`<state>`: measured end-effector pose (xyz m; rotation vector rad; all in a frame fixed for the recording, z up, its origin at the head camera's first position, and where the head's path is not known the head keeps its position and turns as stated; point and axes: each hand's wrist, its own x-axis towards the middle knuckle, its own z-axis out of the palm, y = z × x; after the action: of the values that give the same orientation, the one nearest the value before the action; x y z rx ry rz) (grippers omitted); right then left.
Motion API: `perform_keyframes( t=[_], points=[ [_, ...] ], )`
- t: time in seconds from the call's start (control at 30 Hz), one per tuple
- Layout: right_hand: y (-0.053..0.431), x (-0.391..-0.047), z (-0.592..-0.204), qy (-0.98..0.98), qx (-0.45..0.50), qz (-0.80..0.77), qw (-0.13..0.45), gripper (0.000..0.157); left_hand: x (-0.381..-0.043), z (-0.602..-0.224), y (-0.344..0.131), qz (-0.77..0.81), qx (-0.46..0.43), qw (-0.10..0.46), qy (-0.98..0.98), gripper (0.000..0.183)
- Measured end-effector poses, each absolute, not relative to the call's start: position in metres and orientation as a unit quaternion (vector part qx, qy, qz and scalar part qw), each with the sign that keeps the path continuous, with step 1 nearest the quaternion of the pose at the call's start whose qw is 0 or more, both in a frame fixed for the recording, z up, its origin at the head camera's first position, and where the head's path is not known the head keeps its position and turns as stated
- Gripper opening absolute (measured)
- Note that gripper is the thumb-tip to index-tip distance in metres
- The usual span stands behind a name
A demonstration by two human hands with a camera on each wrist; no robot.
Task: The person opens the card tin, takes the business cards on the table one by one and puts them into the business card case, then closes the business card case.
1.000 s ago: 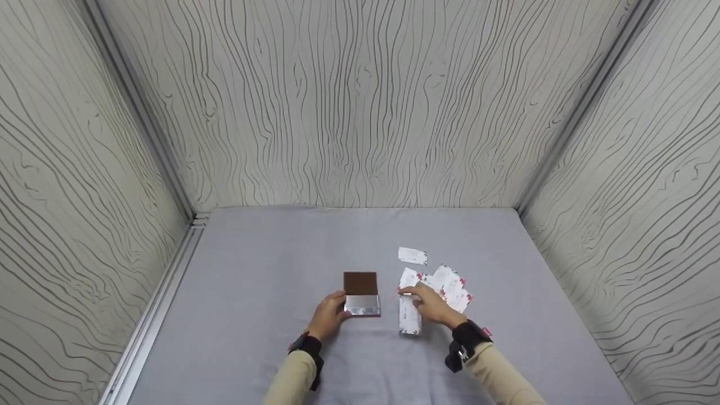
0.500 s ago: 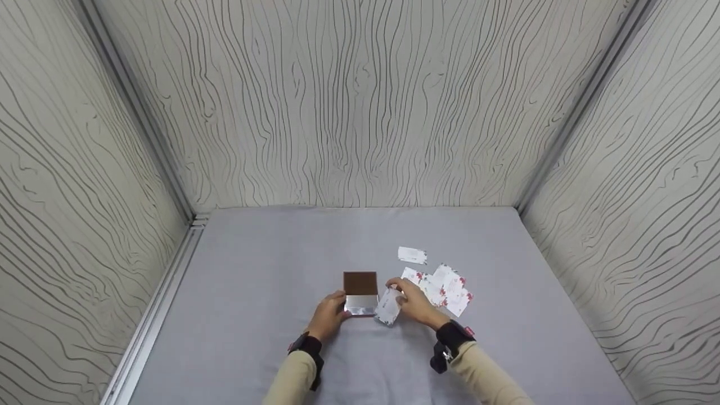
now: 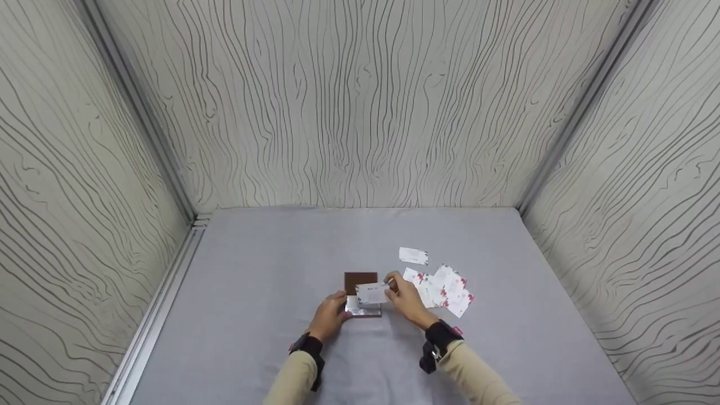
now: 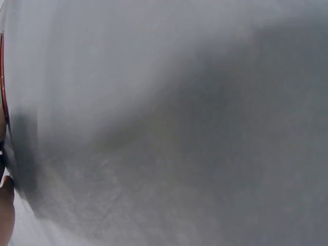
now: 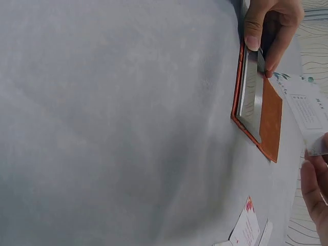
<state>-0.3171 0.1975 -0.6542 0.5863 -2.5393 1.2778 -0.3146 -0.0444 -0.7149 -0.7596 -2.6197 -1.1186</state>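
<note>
A brown business card case (image 3: 360, 278) lies open on the grey cloth, its lid back and its silver metal tray towards me. My left hand (image 3: 328, 316) grips the case by its left side; in the right wrist view, that hand's thumb (image 5: 251, 43) presses on the metal tray (image 5: 250, 97). My right hand (image 3: 409, 301) pinches the right end of a white printed business card (image 3: 370, 293), held tilted above the case. Only a sliver of the case's red edge (image 4: 3, 77) and a fingertip (image 4: 7, 187) show in the left wrist view.
Several white cards with red flowers (image 3: 448, 278) lie overlapping to the right of my right hand. A single card (image 3: 413, 256) lies farther back. Grey cloth (image 3: 253, 270) covers the table, and patterned walls stand at the back and both sides.
My right hand has picked up a white business card from beside the case and brought it left, turning it from upright to crosswise over the case. My left hand has stayed put.
</note>
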Motion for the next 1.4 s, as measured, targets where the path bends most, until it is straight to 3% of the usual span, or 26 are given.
perform_keyframes(
  t=[0.3,0.57,1.13,1.4],
  points=[
    [0.188,-0.320,-0.666,-0.872,0.206,0.426,0.123,0.020,-0.314,-0.717,-0.042,-0.380,-0.253,0.095,-0.884,0.043],
    [0.179,-0.321,-0.674,-0.870,0.231,0.417,0.123,0.031,-0.314,-0.721,-0.042,-0.376,-0.241,0.092,-0.890,0.045],
    [0.173,-0.324,-0.683,-0.885,0.212,0.395,0.127,0.024,-0.315,-0.724,-0.042,-0.404,-0.224,0.085,-0.883,0.042],
    [0.173,-0.325,-0.683,-0.886,0.230,0.369,0.160,0.025,-0.314,-0.717,-0.042,-0.399,-0.214,0.058,-0.890,0.044]
  ],
)
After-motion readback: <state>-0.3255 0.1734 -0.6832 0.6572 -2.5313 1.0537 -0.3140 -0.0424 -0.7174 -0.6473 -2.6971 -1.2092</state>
